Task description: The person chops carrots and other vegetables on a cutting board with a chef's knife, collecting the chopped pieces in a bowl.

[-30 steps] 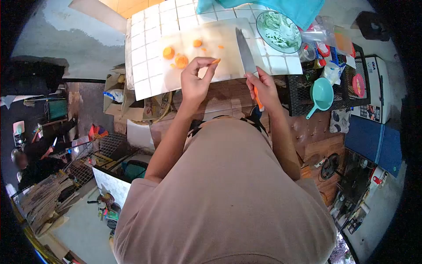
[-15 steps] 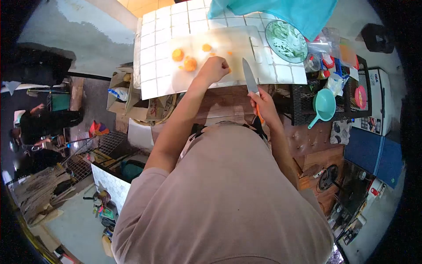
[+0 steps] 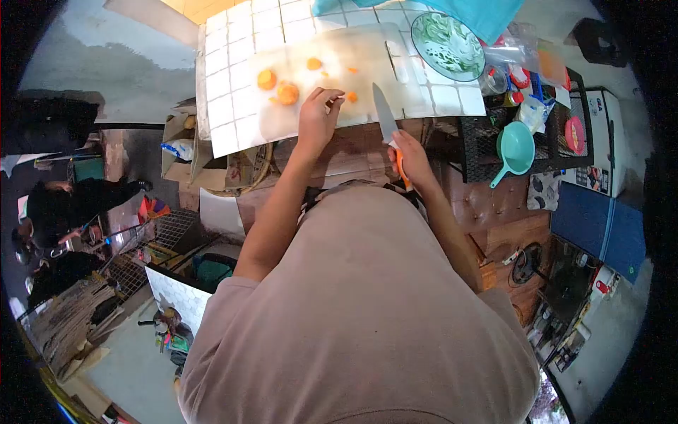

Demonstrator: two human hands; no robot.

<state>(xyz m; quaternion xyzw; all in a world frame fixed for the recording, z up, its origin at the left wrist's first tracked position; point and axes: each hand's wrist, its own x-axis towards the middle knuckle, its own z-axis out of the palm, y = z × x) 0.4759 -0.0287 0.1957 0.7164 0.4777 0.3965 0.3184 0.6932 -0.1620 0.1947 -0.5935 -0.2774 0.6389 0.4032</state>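
Note:
My right hand (image 3: 412, 157) is wrapped round the orange handle of a kitchen knife (image 3: 385, 115). The blade points away from me, its tip over the right part of a pale cutting board (image 3: 374, 49). At the board's near edge is my left hand (image 3: 320, 118), fingers loosely curled and apart, with nothing visible in them. Just right of its fingertips lies a small orange piece (image 3: 352, 96), which looks like carrot. Farther left are a larger orange chunk (image 3: 287, 92) and two rounder pieces, one being the left round piece (image 3: 266, 79). Tiny orange bits lie around them.
The board rests on a white tiled counter (image 3: 226, 106). A patterned green-and-white plate (image 3: 448, 46) stands at right, beside a turquoise cloth (image 3: 480, 14). A black rack (image 3: 480, 152) holds bottles, bags and a mint-green dipper (image 3: 516, 148). Other people (image 3: 70, 212) are at far left.
My left hand has opened from a pinch and drawn left, away from the small orange piece, which lies on the board. The knife stays in my right hand. The view has shifted slightly.

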